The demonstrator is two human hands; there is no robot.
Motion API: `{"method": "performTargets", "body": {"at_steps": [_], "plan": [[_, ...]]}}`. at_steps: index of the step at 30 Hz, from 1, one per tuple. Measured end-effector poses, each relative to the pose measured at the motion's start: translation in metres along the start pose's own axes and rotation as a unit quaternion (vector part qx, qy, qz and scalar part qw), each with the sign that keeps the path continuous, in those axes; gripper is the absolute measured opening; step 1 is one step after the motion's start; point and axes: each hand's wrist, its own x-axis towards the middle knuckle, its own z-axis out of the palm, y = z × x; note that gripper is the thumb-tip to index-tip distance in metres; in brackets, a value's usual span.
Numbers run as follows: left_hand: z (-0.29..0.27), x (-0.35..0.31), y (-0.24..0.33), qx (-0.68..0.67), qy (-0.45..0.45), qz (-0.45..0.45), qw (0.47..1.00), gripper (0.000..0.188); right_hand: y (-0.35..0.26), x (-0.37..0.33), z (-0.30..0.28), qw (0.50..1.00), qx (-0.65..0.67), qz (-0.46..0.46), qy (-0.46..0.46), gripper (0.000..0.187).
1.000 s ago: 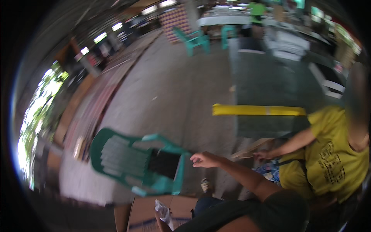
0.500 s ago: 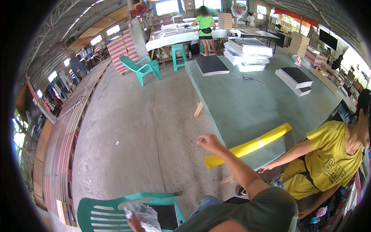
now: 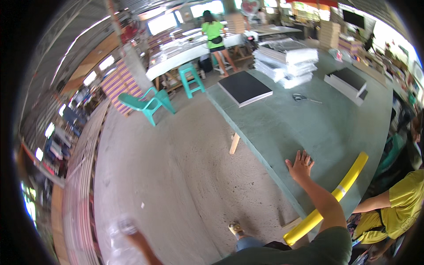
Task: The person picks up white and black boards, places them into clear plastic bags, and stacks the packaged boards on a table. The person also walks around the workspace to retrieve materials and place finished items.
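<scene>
My right hand [image 3: 301, 167] lies on the green-topped table [image 3: 282, 132], palm down and fingers spread, holding nothing. Close to its forearm a yellow roll [image 3: 327, 201] with a pale band round its middle crosses the table's near corner. Low on the left, over the concrete floor, my left hand [image 3: 136, 237] is smeared by motion. It grips crumpled clear plastic [image 3: 118, 236], whose exact kind cannot be made out. Farther up the table are scissors [image 3: 305, 98], a black-topped stack of sheets [image 3: 245, 88] and a pile of plastic-wrapped packs [image 3: 287, 62].
Another black-topped stack [image 3: 346, 83] sits at the table's right. A person in yellow [image 3: 397, 212] is close by on my right. Beyond the table's left edge stand a green chair [image 3: 148, 105] and a green stool [image 3: 191, 79]. A person in a green shirt [image 3: 214, 33] works at the back.
My right hand has gone from a closed hand above the floor to lying flat on the table. My left hand has swung left with the plastic. The nearby green chair has left the view.
</scene>
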Motion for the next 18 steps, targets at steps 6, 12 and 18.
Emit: {"method": "performTargets", "body": {"at_steps": [6, 12, 18], "plan": [[0.186, -0.041, -0.168, 0.153, -0.567, -0.293, 0.754, 0.045, -0.014, 0.010, 0.012, 0.999, -0.028, 0.003, 0.042, 0.070], [0.224, -0.016, -0.252, -0.025, -0.482, -0.487, 0.728, 0.038, -0.042, 0.030, 0.004, 0.989, 0.000, 0.148, 0.005, 0.055], [0.276, 0.064, -0.353, 0.057, -0.418, -0.504, 0.753, 0.045, -0.212, 0.133, 0.021, 0.987, 0.138, 0.016, 0.082, 0.047]]}}
